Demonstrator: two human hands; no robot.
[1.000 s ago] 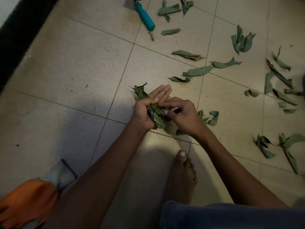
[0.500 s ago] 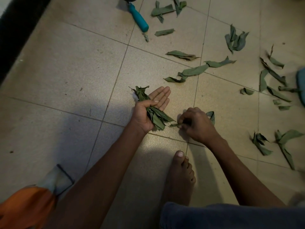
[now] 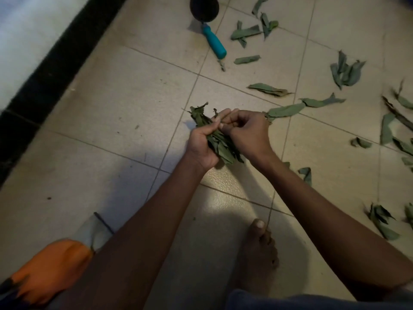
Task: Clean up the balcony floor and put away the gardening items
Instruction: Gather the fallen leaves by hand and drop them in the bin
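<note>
The left hand (image 3: 202, 145) grasps a thick bundle of leaves (image 3: 218, 139); the right hand (image 3: 245, 130), touching it, pinches another leaf in. The bundle looks overfull, so leaves could slip out the bottom onto the floor (image 3: 111, 104). More leaves (image 3: 286, 110) lie just beyond the right hand.

The middle of the bundle of leaves (image 3: 218, 143) is hidden between the curled fingers of the left hand (image 3: 202, 144) and the right hand (image 3: 247, 133); whether the right fingertips pinch a leaf cannot be told; the trowel (image 3: 209, 25), far beyond the fingers, loses its blade at the top edge; the orange glove (image 3: 48, 268) is cut off at the lower left corner; leaves at the right edge are blurred.
</note>
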